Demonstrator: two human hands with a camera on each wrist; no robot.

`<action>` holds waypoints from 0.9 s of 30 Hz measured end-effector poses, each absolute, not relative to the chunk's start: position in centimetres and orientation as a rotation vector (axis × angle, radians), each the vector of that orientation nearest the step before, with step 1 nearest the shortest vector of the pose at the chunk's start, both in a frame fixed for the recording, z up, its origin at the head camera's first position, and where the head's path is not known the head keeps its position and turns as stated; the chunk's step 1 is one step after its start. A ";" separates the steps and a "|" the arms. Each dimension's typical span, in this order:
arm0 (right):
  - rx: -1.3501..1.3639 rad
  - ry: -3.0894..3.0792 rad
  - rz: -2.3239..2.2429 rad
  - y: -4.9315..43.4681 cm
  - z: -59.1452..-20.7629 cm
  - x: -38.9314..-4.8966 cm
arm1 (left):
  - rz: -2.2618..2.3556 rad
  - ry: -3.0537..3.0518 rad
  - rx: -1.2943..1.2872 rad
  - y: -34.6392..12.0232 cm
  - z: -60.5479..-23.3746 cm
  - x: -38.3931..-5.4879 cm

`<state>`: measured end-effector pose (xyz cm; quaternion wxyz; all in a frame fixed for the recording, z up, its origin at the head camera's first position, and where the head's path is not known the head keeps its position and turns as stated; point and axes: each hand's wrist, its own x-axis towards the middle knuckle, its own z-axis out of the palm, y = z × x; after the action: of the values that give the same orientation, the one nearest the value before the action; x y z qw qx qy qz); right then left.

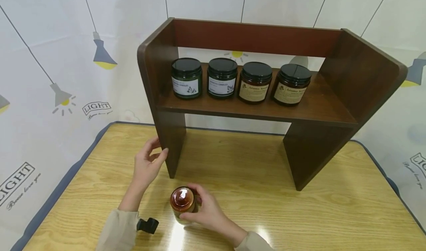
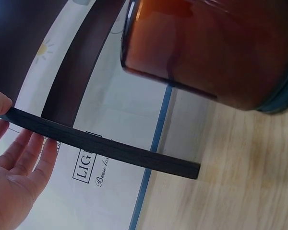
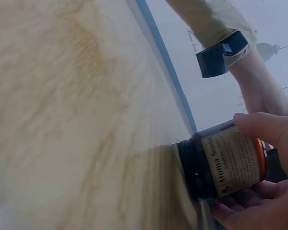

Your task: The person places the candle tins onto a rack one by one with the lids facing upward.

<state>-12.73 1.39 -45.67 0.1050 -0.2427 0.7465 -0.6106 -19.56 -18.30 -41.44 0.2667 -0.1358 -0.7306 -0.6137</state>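
My right hand (image 1: 208, 212) holds an amber glass candle jar (image 1: 182, 199) between thumb and fingers. The jar is upside down: its glass base faces up, and its black lid (image 3: 196, 167) points toward the tabletop. A cream label (image 3: 230, 163) reading "Aroma" wraps its side. Whether the lid touches the table I cannot tell. With thumb on one side and fingers on the other, my left hand (image 1: 148, 164) grips the front edge of the left side panel (image 2: 110, 147) of a dark brown wooden shelf (image 1: 253, 114). The jar's amber glass (image 2: 206, 52) looms close in the left wrist view.
On the shelf board stand two green jars with white labels, one a green candle jar (image 1: 187, 79), and two amber ones with cream labels, one an amber candle jar (image 1: 254, 82). The shelf stands on a wood-grain table (image 1: 233, 158), with a lamp-patterned backdrop (image 1: 126, 77) behind.
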 end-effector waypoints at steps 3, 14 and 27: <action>-0.724 2.204 -1.784 1.2 -46.1 -12.9 | -1.656 -1.973 -0.371 -18.3 -41.4 -19.6; -0.683 2.247 -1.754 0.9 -47.0 -13.2 | -1.654 -1.980 -0.355 -18.4 -41.3 -19.4; -0.655 2.241 -1.872 2.0 -47.1 -13.2 | -1.663 -1.988 -0.343 -18.3 -41.5 -19.6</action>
<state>-13.15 1.96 -47.07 0.0744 -0.2184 0.7468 -0.6237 -19.60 -18.34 -41.49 0.2604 -0.1267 -0.7342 -0.6140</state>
